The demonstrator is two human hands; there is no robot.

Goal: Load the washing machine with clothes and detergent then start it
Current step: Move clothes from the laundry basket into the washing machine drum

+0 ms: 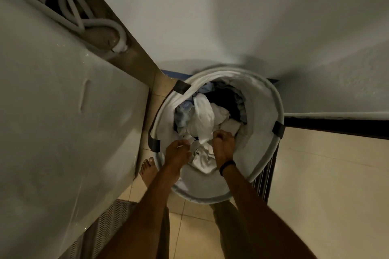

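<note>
A round white laundry basket (269,99) stands on the floor against the wall, full of crumpled white, pale blue and dark clothes. Both my hands reach down into it. My left hand (177,153) grips a white garment (202,160) at the near side of the pile. My right hand (224,143) has its fingers curled round a bunch of white cloth (203,120) that rises from the pile. The washing machine (52,111) is the big white body on the left; its door or lid is not in view.
Grey hoses (71,10) coil behind the machine at top left. A white wall rises behind the basket, with a dark skirting (336,125) at the right. My bare foot (147,169) stands between machine and basket on beige tiles. A patterned mat (111,221) lies at the machine's foot.
</note>
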